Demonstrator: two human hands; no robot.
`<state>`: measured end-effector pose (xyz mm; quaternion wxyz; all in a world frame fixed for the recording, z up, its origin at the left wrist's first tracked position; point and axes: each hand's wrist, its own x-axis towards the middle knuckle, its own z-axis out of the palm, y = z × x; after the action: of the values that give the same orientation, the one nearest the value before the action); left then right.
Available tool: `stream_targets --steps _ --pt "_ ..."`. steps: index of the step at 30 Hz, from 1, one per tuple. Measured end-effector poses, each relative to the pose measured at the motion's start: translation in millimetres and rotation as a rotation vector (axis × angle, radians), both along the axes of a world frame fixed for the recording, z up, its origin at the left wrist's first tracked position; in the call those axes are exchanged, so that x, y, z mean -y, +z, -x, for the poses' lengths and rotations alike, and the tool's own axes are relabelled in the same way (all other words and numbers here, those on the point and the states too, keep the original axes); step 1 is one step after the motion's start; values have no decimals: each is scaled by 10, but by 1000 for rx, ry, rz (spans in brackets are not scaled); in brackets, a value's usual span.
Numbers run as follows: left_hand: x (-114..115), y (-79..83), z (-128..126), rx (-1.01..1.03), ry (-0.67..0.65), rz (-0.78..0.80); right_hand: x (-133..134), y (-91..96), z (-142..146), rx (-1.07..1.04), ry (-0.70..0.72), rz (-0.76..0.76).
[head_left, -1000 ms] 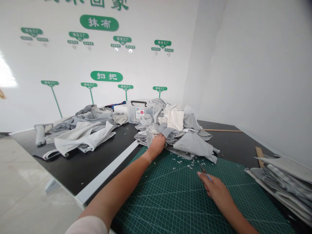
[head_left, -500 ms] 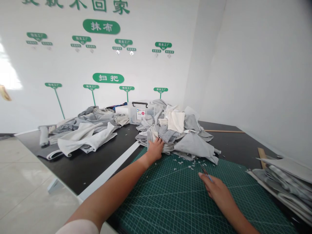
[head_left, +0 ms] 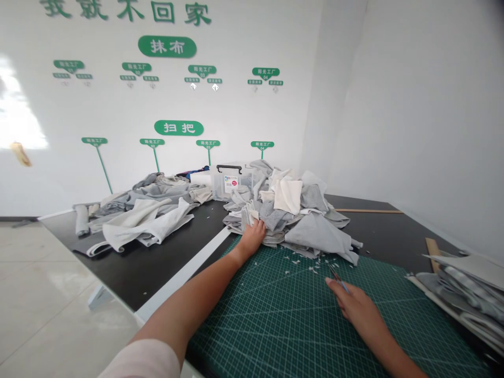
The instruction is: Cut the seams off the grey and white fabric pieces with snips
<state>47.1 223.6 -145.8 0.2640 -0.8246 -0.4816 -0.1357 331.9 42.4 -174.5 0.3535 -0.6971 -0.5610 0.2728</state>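
My left hand (head_left: 254,237) reaches to the front of a heap of grey and cream cloth pieces (head_left: 293,197). Its bent fingers rest at a folded grey cloth (head_left: 247,215) on the heap's left side, and the fingertips are partly hidden. In my right hand (head_left: 354,304) is a small pair of scissors (head_left: 339,280) with blue on the handle, its blades pointing forward and left over the green cutting mat (head_left: 283,320). Small pale scraps (head_left: 314,269) lie on the mat between the scissors and the heap.
A second cloth heap (head_left: 145,210) spreads over the left of the black table (head_left: 137,273). Behind stands a clear plastic box (head_left: 226,184) with a black handle. Stacked cloths (head_left: 468,289) and a wooden strip (head_left: 432,252) lie at right. A thin wooden stick (head_left: 370,211) is farther back.
The whole view has shifted slightly to the right in the picture. My left hand stays at the cloth heap, and my right hand still holds the scissors over the mat.
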Motion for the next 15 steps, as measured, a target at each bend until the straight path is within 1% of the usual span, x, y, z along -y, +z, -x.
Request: stream_targets --steps 9,12,15 --pt "-114 29 13 -25 -39 34 5 4 5 -7 12 -1" --pt "-82 42 32 -23 -49 33 3 2 6 -6 6 1" --pt "18 41 78 -10 -50 9 8 6 9 -10 -3 -1"
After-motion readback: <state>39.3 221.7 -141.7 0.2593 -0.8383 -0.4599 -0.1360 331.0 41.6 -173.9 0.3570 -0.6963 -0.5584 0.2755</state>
